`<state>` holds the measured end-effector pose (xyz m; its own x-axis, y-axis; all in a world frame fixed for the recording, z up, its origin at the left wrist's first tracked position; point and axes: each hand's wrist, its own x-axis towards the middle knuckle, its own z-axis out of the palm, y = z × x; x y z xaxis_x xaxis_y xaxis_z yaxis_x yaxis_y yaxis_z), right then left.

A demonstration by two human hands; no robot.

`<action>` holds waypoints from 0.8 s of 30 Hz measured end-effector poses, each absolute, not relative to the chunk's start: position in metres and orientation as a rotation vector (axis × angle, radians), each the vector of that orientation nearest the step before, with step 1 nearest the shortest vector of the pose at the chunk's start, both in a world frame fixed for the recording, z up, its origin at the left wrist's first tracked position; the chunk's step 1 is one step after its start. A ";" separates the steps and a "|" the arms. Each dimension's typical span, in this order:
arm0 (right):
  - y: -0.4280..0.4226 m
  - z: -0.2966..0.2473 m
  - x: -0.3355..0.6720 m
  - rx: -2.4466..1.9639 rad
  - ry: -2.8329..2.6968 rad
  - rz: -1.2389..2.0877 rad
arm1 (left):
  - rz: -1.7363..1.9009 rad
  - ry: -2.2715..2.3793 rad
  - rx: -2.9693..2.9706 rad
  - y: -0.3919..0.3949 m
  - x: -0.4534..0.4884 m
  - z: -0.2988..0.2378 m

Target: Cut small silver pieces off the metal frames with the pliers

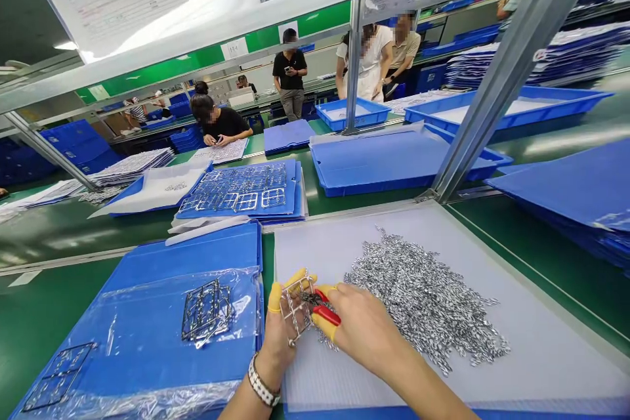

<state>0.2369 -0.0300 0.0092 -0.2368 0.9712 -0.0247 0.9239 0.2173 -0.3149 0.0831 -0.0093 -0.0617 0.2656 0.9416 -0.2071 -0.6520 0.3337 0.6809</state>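
Observation:
My left hand, with yellow finger cots and a bracelet on the wrist, is closed on a small silver metal frame of parts, held upright over the white sheet. My right hand grips red-handled cutters whose tip is at the frame. A big pile of small cut silver pieces lies on the sheet just right of my hands. Another metal frame rests on a plastic-covered blue board to the left.
Blue boards with several metal frames lie farther back, beside blue trays. A slanted metal post stands at the right. A seated person and standing people work across the green benches.

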 end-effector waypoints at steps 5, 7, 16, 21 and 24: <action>-0.024 -0.002 0.242 -1.891 -2.273 0.355 | 1.156 0.626 0.436 -0.008 0.082 -0.065; -0.022 -0.003 0.241 -1.903 -2.265 0.364 | 1.166 0.633 0.429 -0.008 0.082 -0.065; -0.019 -0.005 0.239 -1.896 -2.280 0.410 | 1.149 0.680 0.520 -0.008 0.082 -0.062; -0.021 -0.005 0.241 -1.891 -2.266 0.430 | 1.165 0.694 0.579 -0.011 0.082 -0.064; -0.021 -0.002 0.243 -1.872 -2.253 0.477 | 1.159 0.724 0.595 -0.012 0.082 -0.064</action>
